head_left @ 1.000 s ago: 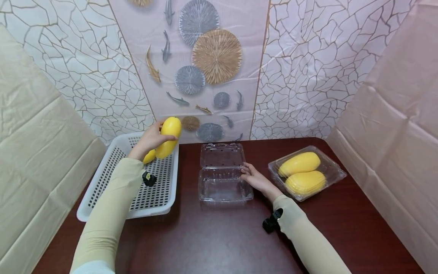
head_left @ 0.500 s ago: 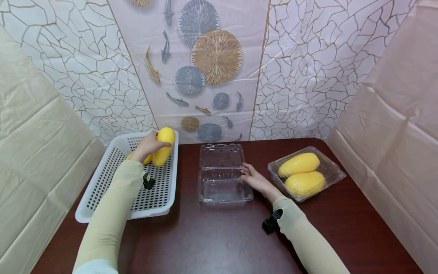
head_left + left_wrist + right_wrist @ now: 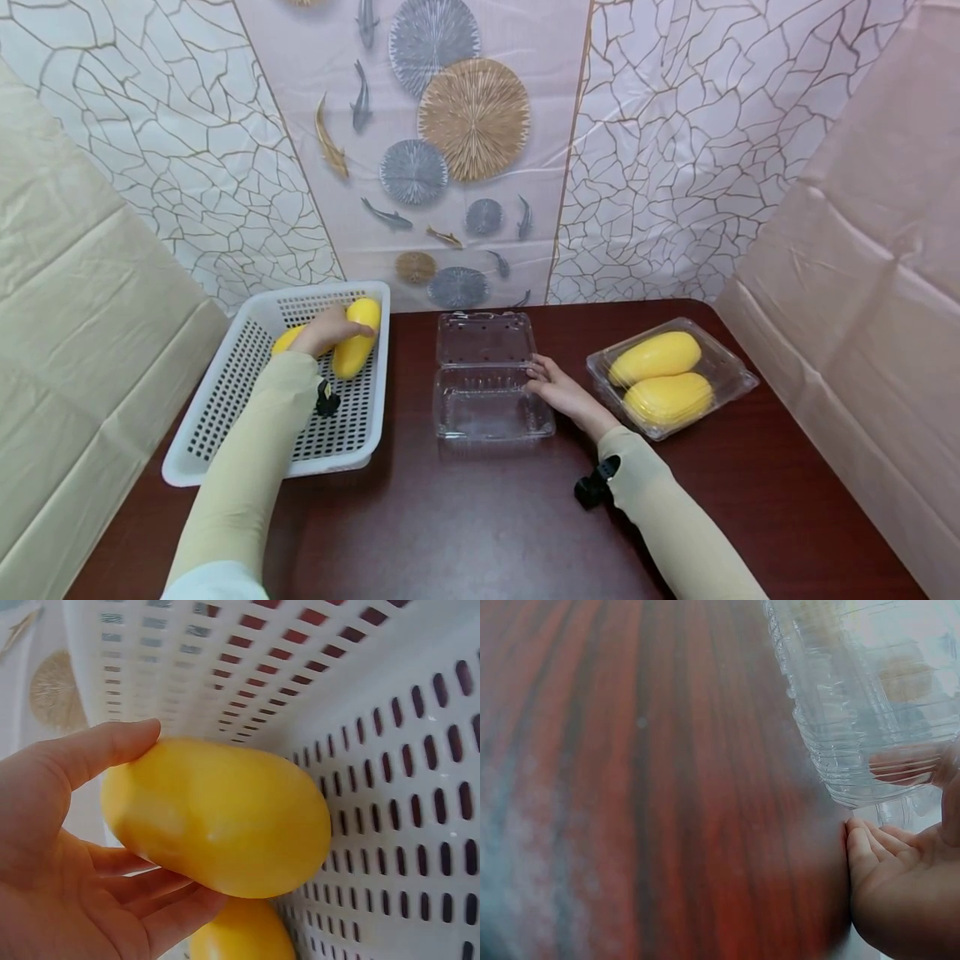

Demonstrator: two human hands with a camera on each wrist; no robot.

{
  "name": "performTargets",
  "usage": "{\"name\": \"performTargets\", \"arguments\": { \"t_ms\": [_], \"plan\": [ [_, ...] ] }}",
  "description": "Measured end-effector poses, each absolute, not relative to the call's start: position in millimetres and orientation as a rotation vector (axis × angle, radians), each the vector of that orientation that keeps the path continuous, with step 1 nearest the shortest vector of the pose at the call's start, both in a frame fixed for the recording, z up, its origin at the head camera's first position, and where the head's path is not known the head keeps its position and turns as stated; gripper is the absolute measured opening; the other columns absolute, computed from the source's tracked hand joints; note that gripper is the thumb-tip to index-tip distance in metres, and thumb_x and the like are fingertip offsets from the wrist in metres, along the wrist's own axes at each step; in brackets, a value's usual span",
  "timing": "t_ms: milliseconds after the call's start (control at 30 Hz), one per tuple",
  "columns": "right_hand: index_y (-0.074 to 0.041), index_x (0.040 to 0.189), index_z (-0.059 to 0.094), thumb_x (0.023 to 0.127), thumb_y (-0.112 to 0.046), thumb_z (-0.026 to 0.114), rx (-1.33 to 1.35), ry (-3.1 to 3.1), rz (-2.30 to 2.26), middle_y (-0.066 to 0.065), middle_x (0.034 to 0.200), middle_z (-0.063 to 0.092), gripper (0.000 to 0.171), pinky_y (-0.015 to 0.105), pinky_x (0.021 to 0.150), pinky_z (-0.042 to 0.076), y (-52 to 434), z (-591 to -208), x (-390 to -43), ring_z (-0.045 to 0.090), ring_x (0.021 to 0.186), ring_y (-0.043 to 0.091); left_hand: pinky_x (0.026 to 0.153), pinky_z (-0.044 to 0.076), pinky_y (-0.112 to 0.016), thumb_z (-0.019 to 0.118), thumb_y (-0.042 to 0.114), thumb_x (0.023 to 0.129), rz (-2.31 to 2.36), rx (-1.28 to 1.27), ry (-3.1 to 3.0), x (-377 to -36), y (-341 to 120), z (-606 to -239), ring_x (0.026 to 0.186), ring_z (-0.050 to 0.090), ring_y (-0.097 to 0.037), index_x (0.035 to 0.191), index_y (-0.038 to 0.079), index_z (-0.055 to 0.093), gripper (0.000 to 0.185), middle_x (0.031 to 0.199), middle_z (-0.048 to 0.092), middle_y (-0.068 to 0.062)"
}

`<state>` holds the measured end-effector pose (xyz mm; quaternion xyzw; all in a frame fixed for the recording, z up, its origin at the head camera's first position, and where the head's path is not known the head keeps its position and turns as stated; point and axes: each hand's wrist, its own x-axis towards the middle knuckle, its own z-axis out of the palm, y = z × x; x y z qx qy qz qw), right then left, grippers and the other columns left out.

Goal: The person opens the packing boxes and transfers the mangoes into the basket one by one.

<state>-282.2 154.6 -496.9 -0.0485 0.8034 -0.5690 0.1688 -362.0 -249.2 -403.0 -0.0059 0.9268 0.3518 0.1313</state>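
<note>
Left grip (image 3: 328, 328): thumb and fingers on opposite sides of a yellow fruit (image 3: 356, 342), pinching it inside the white basket (image 3: 322, 462), near the far right corner; whether it touches the basket's floor, cannot tell; second fruit (image 3: 287, 339) in basket, partly hidden behind the hand; right grip (image 3: 564, 393) pinches the right wall of an open clear container (image 3: 480, 412), lid folded back, on the dark red bench (image 3: 465, 517); closed clear box (image 3: 726, 371) at right holds two yellow fruits (image 3: 656, 358).

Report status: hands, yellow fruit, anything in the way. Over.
Left hand grips yellow fruit inside white basket. Right hand on edge of open clear container. Basket wall stands between fruit and container.
</note>
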Motion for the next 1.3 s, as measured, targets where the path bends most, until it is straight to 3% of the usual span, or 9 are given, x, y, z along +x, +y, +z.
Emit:
{"name": "performTargets", "arguments": {
  "t_ms": [233,433,800,1300],
  "plan": [
    [-0.004,0.161,0.010,0.101,-0.017,0.053,-0.145,2.284,-1.634,0.023,0.163,0.022,0.074,0.052,0.118,0.024,155,-496,-282,0.020,0.151,0.037,0.102,0.043,-0.054,0.072,0.034,0.088,0.953,0.004,2.712,-364,-244,-406,0.114,0.051,-0.038,0.146,-0.008,0.035,0.081,0.133,0.051,-0.026],
    [-0.002,0.160,0.011,0.100,-0.016,0.054,-0.135,2.306,-1.631,0.023,0.163,0.022,0.075,0.050,0.118,0.024,153,-497,-281,0.021,0.150,0.036,0.104,0.041,-0.053,0.072,0.034,0.088,0.909,0.025,2.718,-363,-237,-406,0.117,0.050,-0.038,0.150,-0.009,0.030,0.086,0.139,0.047,-0.028],
    [-0.006,0.160,0.013,0.102,-0.029,0.059,-0.078,2.337,-1.589,0.019,0.163,0.023,0.078,0.053,0.116,0.028,146,-491,-278,0.025,0.149,0.035,0.097,0.045,-0.049,0.072,0.037,0.088,0.847,0.002,2.735,-363,-235,-408,0.104,0.052,-0.034,0.138,-0.007,0.044,0.073,0.123,0.054,-0.023],
    [-0.006,0.160,0.012,0.102,-0.034,0.059,-0.068,2.346,-1.579,0.019,0.163,0.023,0.079,0.054,0.116,0.028,146,-490,-276,0.025,0.149,0.035,0.097,0.045,-0.051,0.071,0.040,0.091,0.795,0.043,2.779,-358,-234,-406,0.108,0.053,-0.036,0.142,-0.010,0.041,0.078,0.128,0.054,-0.026]
  ]
}}
